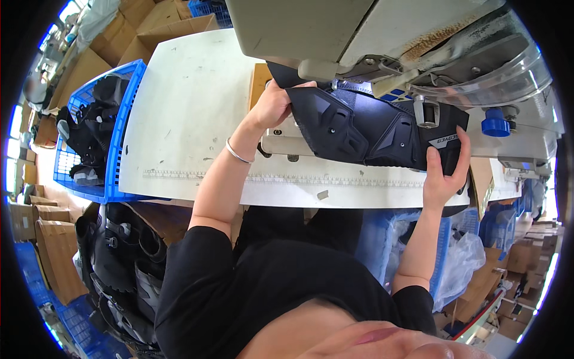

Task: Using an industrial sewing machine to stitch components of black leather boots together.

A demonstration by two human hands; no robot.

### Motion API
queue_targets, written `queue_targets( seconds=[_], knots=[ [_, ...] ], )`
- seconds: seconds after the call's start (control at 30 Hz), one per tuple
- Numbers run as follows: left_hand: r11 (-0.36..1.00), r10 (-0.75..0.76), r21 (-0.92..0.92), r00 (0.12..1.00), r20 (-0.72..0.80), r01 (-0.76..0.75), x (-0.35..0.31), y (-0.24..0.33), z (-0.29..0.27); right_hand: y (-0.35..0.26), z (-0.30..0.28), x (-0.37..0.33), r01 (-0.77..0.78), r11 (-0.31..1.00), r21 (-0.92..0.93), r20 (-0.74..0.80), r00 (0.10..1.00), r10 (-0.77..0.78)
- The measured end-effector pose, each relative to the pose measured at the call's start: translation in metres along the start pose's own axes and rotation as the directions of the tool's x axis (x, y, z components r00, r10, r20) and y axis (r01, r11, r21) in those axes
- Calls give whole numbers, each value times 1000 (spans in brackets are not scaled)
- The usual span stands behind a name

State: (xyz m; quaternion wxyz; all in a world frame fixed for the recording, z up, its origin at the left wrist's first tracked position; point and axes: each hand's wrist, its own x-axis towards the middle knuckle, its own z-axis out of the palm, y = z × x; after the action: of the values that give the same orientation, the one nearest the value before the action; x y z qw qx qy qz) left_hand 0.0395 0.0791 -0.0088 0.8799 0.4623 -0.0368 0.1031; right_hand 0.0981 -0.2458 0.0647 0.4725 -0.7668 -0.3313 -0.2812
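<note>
A black boot upper (332,128) with raised moulded panels and a small pale label stretches beneath the head of a sewing machine (299,30). My left hand (276,106) grips its left end, fingers folded over the edge and partly hidden. At the right end, my right hand (445,176) holds the near edge, with thumb and forefinger spread on top and the other fingers out of sight below. A lit spot falls on the upper's far side, close to the machine's metal roller foot (428,112). The needle cannot be made out.
A white worktable (185,107) with a printed ruler strip spreads leftward. Beside it stands a blue crate (125,131) of black pieces. Black boots (122,257) hang or lie below left. A clear plastic guard (508,78) and blue knob (495,122) sit right of the machine.
</note>
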Motion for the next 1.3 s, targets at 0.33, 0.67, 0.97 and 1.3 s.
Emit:
queue_targets(
  seconds=[0.33,0.67,0.97,1.3],
  knots=[
    [1000,-19,6,998,66,19,1,2,-10,8,6,-9,72,997,-25,-45,996,-73],
    [963,-100,237,985,-140,131,-62,7,48,121,58,75,-308,809,501,-92,910,404],
    [-326,414,906,820,395,-271,-110,39,105,100,60,31,-126,902,413,13,991,132],
    [-561,533,826,739,411,-55,-66,0,104,17,101,14,326,932,158,254,899,-357]
  ],
)
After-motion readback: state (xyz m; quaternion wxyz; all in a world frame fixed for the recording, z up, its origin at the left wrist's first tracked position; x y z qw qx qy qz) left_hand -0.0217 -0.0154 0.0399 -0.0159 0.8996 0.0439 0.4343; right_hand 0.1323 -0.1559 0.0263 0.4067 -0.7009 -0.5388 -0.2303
